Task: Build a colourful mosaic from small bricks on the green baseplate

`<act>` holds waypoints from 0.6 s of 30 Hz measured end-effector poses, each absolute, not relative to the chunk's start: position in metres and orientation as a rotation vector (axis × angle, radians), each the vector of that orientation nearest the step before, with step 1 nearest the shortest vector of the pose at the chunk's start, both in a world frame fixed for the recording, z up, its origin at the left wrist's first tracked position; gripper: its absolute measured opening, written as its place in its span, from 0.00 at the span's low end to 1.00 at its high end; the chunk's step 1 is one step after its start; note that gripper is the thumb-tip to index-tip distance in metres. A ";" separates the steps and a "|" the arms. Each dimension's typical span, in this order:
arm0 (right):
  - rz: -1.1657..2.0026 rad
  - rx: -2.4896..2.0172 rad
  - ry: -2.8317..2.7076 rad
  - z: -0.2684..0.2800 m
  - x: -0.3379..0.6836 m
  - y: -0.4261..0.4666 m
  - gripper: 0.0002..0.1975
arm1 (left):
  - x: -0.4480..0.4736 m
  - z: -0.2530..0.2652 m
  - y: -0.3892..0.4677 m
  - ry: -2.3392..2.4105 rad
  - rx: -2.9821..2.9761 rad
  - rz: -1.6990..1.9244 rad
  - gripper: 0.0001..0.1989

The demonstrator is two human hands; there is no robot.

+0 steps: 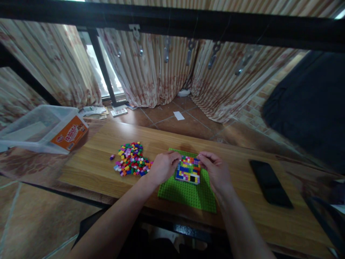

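A green studded baseplate (185,198) lies on the wooden bench, and on it sits a roughly square build of many-coloured toy bricks (188,169) with a dark gap near its lower right. My left hand (164,167) rests at the build's upper left edge, its fingers bent together. At the upper right corner, my right hand (215,171) has thumb and forefinger pinched close to the bricks. What either set of fingertips holds is too small or hidden to make out. Left of the baseplate spreads a heap of loose toy bricks (132,158), partly behind my left hand.
A single purple brick (112,157) lies apart from the heap. On the far left stands a clear plastic tub (43,126) with an orange label. A black phone (271,183) lies on the bench (239,208) at the right. Curtains (151,72) hang beyond.
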State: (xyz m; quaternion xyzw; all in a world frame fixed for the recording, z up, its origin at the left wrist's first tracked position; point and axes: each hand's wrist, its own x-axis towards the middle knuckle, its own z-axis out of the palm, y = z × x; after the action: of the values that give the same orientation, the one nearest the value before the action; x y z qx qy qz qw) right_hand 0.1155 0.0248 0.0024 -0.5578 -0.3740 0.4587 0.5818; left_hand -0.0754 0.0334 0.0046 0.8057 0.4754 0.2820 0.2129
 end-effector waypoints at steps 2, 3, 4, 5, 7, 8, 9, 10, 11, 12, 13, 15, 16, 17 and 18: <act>1.074 -1.310 -0.883 0.002 0.116 0.024 0.14 | -0.075 0.005 0.033 1.319 2.260 0.790 0.08; 1.077 -1.308 -0.891 0.002 0.115 0.024 0.14 | -0.075 0.005 0.033 1.320 2.272 0.786 0.09; 1.080 -1.305 -0.897 0.003 0.115 0.024 0.14 | -0.075 0.005 0.033 1.320 2.285 0.779 0.09; 1.082 -1.302 -0.900 0.003 0.115 0.024 0.14 | -0.075 0.005 0.033 1.322 2.299 0.769 0.10; 1.084 -1.305 -0.899 0.003 0.114 0.023 0.14 | -0.075 0.005 0.032 1.328 2.328 0.752 0.11; 1.084 -1.312 -0.896 0.003 0.114 0.023 0.14 | -0.075 0.004 0.032 1.334 2.337 0.749 0.11; 1.085 -1.318 -0.894 0.003 0.114 0.023 0.14 | -0.074 0.004 0.031 1.340 2.344 0.748 0.11; 1.088 -1.322 -0.892 0.003 0.114 0.023 0.14 | -0.074 0.003 0.031 1.347 2.349 0.748 0.11; 1.090 -1.322 -0.889 0.003 0.113 0.023 0.13 | -0.074 0.003 0.030 1.354 2.354 0.745 0.11; 1.093 -1.320 -0.884 0.003 0.113 0.023 0.13 | -0.074 0.002 0.029 1.362 2.358 0.740 0.11; 1.097 -1.318 -0.882 0.002 0.113 0.023 0.13 | -0.074 0.001 0.027 1.368 2.364 0.734 0.11; 1.101 -1.313 -0.881 0.002 0.113 0.023 0.13 | -0.075 0.000 0.025 1.372 2.382 0.716 0.11; 1.098 -1.310 -0.882 0.002 0.113 0.023 0.13 | -0.075 -0.001 0.024 1.374 2.392 0.707 0.11; 1.094 -1.309 -0.884 0.001 0.113 0.023 0.13 | -0.075 -0.002 0.023 1.378 2.402 0.697 0.11; 1.089 -1.306 -0.889 0.001 0.113 0.023 0.14 | -0.074 -0.003 0.021 1.389 2.411 0.684 0.11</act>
State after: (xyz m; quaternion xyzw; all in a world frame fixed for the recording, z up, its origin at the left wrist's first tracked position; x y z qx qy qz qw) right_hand 0.1134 0.0230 0.0010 -0.5574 -0.3795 0.4648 0.5738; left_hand -0.0744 0.0215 -0.0030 0.8334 0.4802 0.2364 0.1377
